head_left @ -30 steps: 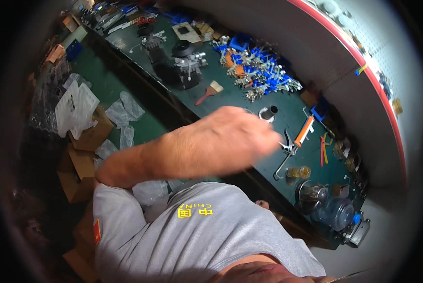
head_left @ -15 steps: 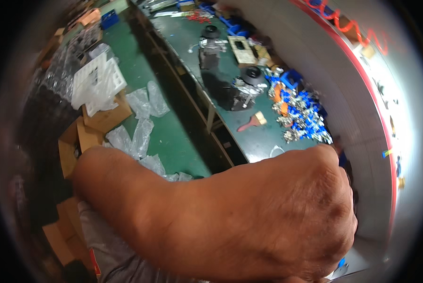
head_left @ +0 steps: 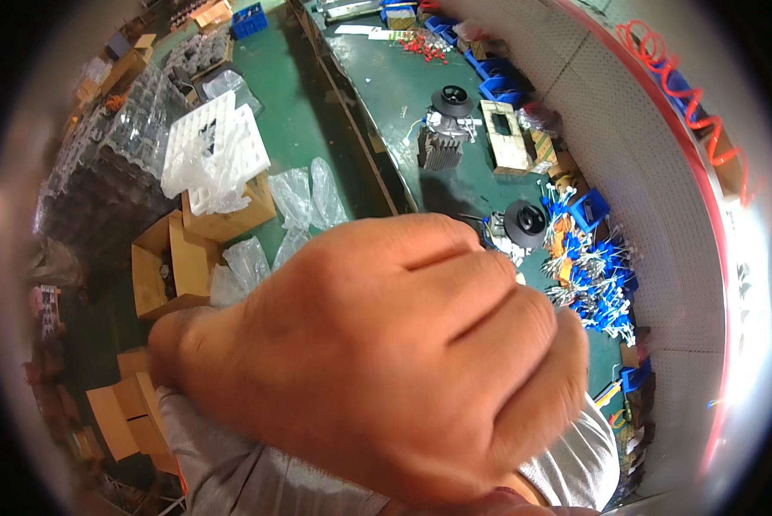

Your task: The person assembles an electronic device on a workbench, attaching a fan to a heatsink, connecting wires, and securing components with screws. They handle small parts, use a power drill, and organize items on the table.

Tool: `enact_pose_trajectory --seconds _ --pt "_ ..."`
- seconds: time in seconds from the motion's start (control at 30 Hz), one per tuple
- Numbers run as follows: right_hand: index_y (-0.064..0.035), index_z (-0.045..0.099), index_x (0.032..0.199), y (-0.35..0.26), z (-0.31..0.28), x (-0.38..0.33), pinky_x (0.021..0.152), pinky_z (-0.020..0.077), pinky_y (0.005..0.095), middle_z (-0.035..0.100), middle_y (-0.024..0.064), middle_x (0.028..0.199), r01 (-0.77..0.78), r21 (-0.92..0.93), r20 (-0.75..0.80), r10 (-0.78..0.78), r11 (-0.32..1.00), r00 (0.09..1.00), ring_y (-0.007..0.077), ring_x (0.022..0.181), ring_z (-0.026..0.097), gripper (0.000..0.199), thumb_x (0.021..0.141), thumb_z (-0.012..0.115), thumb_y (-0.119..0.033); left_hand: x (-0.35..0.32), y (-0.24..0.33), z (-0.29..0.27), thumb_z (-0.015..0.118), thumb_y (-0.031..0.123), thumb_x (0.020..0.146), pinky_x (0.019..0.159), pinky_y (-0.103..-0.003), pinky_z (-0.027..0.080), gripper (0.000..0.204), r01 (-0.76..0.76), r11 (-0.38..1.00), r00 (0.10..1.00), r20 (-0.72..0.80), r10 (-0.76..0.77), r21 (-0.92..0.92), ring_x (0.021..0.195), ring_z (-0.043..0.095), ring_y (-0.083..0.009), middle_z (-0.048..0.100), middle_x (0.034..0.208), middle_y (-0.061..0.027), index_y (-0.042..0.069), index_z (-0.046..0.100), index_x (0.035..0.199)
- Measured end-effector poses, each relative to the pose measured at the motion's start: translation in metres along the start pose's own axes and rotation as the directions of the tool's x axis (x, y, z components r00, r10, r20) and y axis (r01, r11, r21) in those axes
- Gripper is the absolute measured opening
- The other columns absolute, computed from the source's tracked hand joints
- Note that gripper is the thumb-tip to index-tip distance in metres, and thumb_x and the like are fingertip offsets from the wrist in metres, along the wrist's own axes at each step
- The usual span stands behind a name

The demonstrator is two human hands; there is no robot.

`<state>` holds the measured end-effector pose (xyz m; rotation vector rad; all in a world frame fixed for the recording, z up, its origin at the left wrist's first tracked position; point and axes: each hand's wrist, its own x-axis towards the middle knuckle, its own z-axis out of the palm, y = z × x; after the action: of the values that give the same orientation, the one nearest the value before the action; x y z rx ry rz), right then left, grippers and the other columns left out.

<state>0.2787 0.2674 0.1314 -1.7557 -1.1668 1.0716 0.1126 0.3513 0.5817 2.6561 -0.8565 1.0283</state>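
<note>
My left hand (head_left: 403,344) is raised close in front of the view, its back toward me and its fingers curled in. Whatever the fingers may hold is hidden behind the hand. Just beyond the knuckles stands a motor unit with a black round fan wheel (head_left: 523,225), its lower part covered by my hand. Farther back on the green workbench (head_left: 386,86) is another unit with a black fan wheel and a finned metal body (head_left: 442,153). My right hand is not visible; a grey sleeve (head_left: 579,456) shows at the lower right.
Blue-and-white wired parts (head_left: 596,279) lie heaped along the bench's right side, near a blue bin (head_left: 589,208). A pale plate with a square opening (head_left: 504,138) lies farther back. Cardboard boxes (head_left: 175,267) and plastic bags (head_left: 295,198) are on the floor at left.
My left hand has turned and drawn back leftward, showing more of its knuckles. The view has shifted, so the bench sits farther right. The brush seen on the bench before is now hidden.
</note>
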Motion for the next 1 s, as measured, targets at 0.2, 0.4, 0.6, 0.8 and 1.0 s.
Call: enact_pose_trajectory --seconds 0.2,0.4,0.6,0.8,1.0 --pt "0.0033 0.065 0.122 -0.056 -0.027 0.077 0.093 0.0532 0.035 0.072 0.0166 0.111 -0.095 0.116 -0.273 0.124 0.989 0.954 0.0219 0.104 0.068 0.038 0.09 0.074 -0.014 -0.063 -0.104 -0.016 0.073 0.015 0.081 0.06 -0.029 0.053 0.026 0.157 0.988 0.987 0.024 -0.157 0.002 0.065 0.063 -0.0186 0.06 0.074 -0.0057 0.003 0.067 0.103" --pt "0.0031 0.066 0.117 -0.027 -0.06 0.163 0.072 0.0564 0.0289 0.073 0.0106 0.101 -0.02 0.644 -0.555 0.486 0.765 0.675 0.0163 0.084 0.07 0.031 0.093 0.069 -0.015 -0.212 -0.222 0.021 0.066 0.019 0.093 0.082 -0.046 0.055 0.037 0.692 0.715 0.63 0.567 -0.531 -0.099 0.096 0.069 -0.0372 0.069 0.103 -0.0188 0.006 0.06 0.127" --pt "0.0022 0.068 0.107 -0.04 -0.045 0.105 0.067 0.0532 0.0258 0.07 0.0068 0.092 0.098 0.536 -0.825 0.496 0.839 0.271 0.0124 0.076 0.066 0.02 0.092 0.07 -0.011 -0.31 -0.341 0.088 0.071 0.021 0.094 0.084 -0.034 0.055 0.04 0.903 0.297 0.425 0.752 -0.504 -0.311 0.093 0.07 -0.0214 0.073 0.101 -0.0149 -0.002 0.063 0.126" --pt "-0.0006 0.067 0.111 -0.146 -0.134 0.032 0.08 0.051 0.0327 0.07 0.0089 0.103 -0.413 -0.333 -0.911 -0.402 0.848 -0.091 0.0212 0.092 0.065 0.024 0.089 0.074 -0.008 -0.272 -0.432 0.185 0.075 0.036 0.092 0.104 -0.038 0.049 0.07 0.822 0.118 0.491 0.589 -0.641 -0.556 0.123 0.061 -0.0267 0.061 0.137 -0.0214 -0.004 0.051 0.144" --pt "0.0006 0.061 0.126 -0.073 -0.189 -0.05 0.092 0.0478 0.0371 0.067 0.0121 0.119 -0.669 0.02 -0.999 -0.008 0.743 -0.038 0.0235 0.11 0.062 0.044 0.093 0.073 -0.026 -0.185 -0.495 0.291 0.08 0.057 0.08 0.12 -0.044 0.033 0.11 0.865 0.179 0.439 0.533 -0.724 -0.469 0.147 0.036 -0.0386 0.036 0.157 -0.0296 -0.008 0.031 0.154"
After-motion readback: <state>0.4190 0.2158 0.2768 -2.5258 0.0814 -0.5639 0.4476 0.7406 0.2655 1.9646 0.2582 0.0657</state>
